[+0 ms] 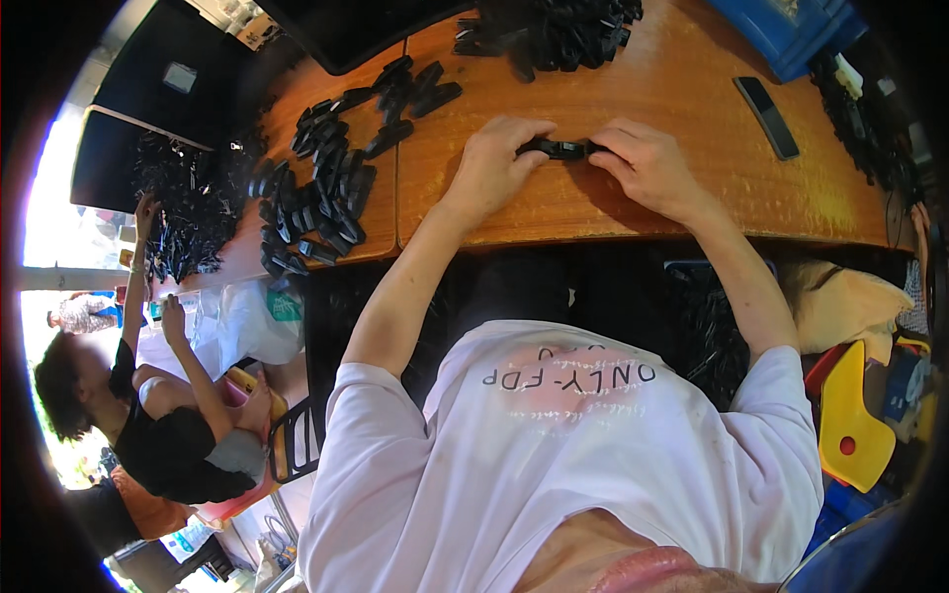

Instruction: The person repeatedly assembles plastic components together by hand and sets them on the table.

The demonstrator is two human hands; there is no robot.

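Note:
Over the wooden table (712, 188) my two hands meet around a small, glossy black plastic piece (560, 149). My left hand (494, 166) pinches its left end between thumb and fingers. At the other end, my right hand (647, 168) has its fingertips closed on the piece, covering part of it. Whether it is one part or two joined parts cannot be made out. Left of my left hand lies a spread of similar black plastic pieces (331, 188), loosely overlapping. Beyond my hands is a heap of black pieces (554, 35).
A dark phone (766, 117) lies right of my right hand. A blue bin (791, 35) stands at the far right corner. At the left, a co-worker (178, 425) reaches toward a big heap of black parts (188, 208). A yellow plastic stool (858, 420) is at my right side.

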